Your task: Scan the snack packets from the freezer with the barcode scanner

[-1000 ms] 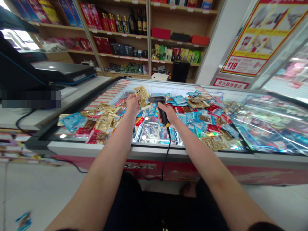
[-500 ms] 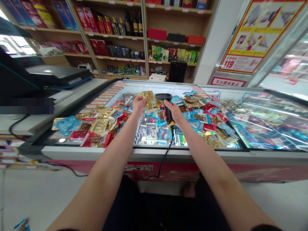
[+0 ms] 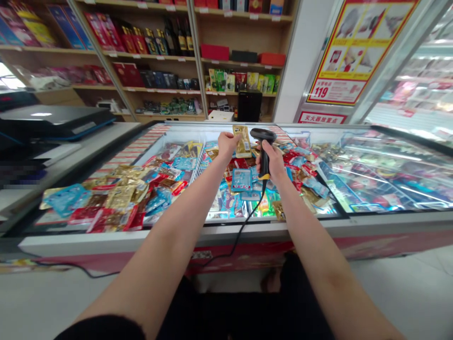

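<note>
Pinching a small gold foil packet upright, the left hand holds it just beside the black corded barcode scanner, at that scanner's 9 o'clock. The right hand grips the scanner. The packet looks light, soft and slick, so its flat sealed edge seems the surest hold. The left fingers press it against the thumb, while the right fingers wrap the handle. The left forearm and right forearm angle toward 12 o'clock above a display freezer heaped with snack packets.

Chest freezer, white front rim; foil snack packets heaped inside, overlapping (gold, red, blue mostly).
</note>
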Tool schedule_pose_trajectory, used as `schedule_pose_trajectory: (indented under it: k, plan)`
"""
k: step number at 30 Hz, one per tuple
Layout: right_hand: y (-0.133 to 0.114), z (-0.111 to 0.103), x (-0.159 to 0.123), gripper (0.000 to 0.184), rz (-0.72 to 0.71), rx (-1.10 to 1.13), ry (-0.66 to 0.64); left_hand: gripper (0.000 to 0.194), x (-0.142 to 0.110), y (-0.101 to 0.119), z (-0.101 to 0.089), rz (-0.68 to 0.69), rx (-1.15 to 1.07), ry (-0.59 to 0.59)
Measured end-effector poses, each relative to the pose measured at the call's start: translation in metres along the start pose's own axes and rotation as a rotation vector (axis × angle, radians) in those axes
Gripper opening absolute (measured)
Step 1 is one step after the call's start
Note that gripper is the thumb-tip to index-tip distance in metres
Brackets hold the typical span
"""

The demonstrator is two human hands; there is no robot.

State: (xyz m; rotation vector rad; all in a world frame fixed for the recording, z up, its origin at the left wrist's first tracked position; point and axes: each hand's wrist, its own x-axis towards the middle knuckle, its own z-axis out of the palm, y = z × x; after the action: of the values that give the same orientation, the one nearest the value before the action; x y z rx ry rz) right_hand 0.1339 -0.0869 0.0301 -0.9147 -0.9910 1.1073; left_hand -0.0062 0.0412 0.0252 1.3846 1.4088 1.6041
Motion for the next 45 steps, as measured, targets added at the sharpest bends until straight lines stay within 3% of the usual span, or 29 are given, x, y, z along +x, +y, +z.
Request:
schedule_pose_trajectory:
  k: [4,7,13,16,21,27,32,37,45]
  plan:
    - [-0.002,0.001,-0.002,0.052,0.01,-0.006,-0.005,0.017,-0.016,-0.002,0.003,0.075,0.359,-0.149]
    - [-0.003,0.003,-0.002,0.053,0.025,-0.008,0.0,0.006,-0.025,-0.006,0.0,0.11,0.464,-0.176]
    - [-0.004,0.004,-0.002,0.051,0.077,-0.016,0.003,0.026,-0.028,-0.008,-0.017,0.115,0.522,-0.191]
    - [-0.003,0.006,-0.004,0.049,0.101,-0.03,-0.002,0.028,-0.025,-0.012,-0.04,0.121,0.6,-0.188]
    - [0.004,0.022,-0.007,0.048,0.154,-0.074,-0.068,0.026,-0.013,-0.025,-0.095,0.07,0.77,-0.18]
    - [0.021,0.06,-0.006,0.039,0.196,-0.119,-0.243,0.038,-0.001,-0.034,-0.157,-0.023,0.965,-0.107]
    - [0.035,0.099,-0.006,0.042,0.232,-0.158,-0.336,0.057,-0.004,-0.044,-0.191,-0.063,1.105,-0.054]
    - [0.045,0.122,-0.009,0.041,0.263,-0.187,-0.357,0.086,-0.003,-0.054,-0.198,-0.104,1.131,-0.074]
    - [0.052,0.115,-0.011,0.043,0.272,-0.177,-0.357,0.085,-0.001,-0.052,-0.195,0.018,0.958,-0.048]
